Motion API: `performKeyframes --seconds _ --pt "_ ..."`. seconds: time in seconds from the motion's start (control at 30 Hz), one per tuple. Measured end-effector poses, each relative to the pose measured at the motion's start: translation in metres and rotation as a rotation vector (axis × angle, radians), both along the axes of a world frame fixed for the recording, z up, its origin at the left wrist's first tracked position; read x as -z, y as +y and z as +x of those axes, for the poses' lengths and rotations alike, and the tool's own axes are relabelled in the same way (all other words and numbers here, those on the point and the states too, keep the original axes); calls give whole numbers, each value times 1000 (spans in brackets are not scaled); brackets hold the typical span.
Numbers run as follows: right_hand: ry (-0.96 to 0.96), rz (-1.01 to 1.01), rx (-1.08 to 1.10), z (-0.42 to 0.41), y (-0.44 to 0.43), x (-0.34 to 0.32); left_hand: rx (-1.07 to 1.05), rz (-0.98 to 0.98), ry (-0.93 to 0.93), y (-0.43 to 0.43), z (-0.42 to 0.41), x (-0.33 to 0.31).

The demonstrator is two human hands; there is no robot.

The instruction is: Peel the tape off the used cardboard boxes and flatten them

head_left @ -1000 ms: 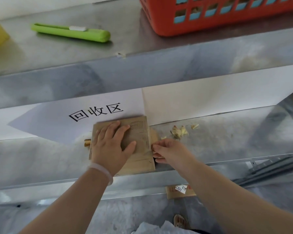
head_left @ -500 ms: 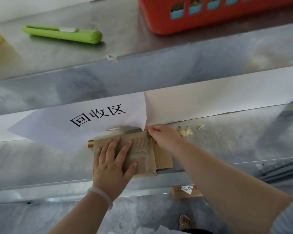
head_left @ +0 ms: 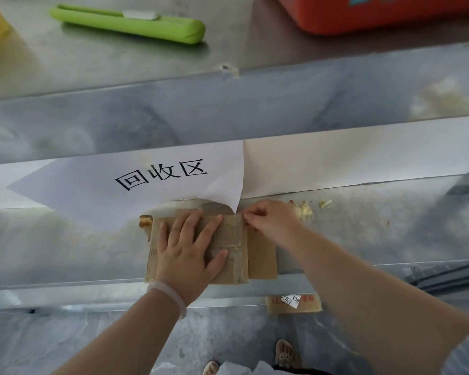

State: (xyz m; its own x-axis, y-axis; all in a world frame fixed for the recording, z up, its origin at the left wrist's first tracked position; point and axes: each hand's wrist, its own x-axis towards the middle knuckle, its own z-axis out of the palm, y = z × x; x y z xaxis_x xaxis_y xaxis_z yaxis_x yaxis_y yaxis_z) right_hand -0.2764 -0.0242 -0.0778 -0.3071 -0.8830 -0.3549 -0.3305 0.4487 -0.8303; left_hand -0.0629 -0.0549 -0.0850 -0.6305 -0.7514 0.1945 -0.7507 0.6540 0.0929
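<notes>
Cutting tool: we see a green utility knife point(head_left: 130, 23) lying on the upper steel shelf point(head_left: 92, 63), well apart from both hands.
Sign: a white paper sign point(head_left: 92, 185) sits behind the box, and its lower right corner curls up just above the box's far edge.
Left hand: our left hand point(head_left: 188, 253) lies flat with fingers straight and spread, pressing the box down and grasping nothing.
Box: the flattened cardboard box point(head_left: 236, 239) rests on the lower shelf point(head_left: 377, 234). Its near edge is at the shelf's front lip, and a flap juts out on its right.
Right hand: our right hand point(head_left: 272, 220) pinches at the box's far right corner. We cannot tell whether it holds tape or cardboard.
Scraps: pale scraps point(head_left: 306, 211) lie just beyond that hand.
Room: bare steel runs on to the right of the scraps and also to the left of the box.
Basket: an orange basket point(head_left: 363, 17) stands on the upper shelf at the right.
</notes>
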Motion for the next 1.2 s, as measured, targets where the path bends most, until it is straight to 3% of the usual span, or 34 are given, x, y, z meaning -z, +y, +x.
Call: performKeyframes --seconds 0.2,0.4,0.63,0.73,0.9,1.2 --pt "94 20 10 5 -2 3 16 39 -23 -4 -3 2" --pt "30 35 27 4 -4 6 4 71 -61 -11 -7 7" --pt "200 -120 17 4 13 -2 -20 104 -71 -16 -11 8" --pt "57 -138 105 4 16 7 -15 97 -74 -16 -10 8" --pt "-448 -99 297 8 18 3 -16 95 -72 -16 -10 9" --pt "-463 -124 378 16 21 2 -17 96 -62 -16 -10 10"
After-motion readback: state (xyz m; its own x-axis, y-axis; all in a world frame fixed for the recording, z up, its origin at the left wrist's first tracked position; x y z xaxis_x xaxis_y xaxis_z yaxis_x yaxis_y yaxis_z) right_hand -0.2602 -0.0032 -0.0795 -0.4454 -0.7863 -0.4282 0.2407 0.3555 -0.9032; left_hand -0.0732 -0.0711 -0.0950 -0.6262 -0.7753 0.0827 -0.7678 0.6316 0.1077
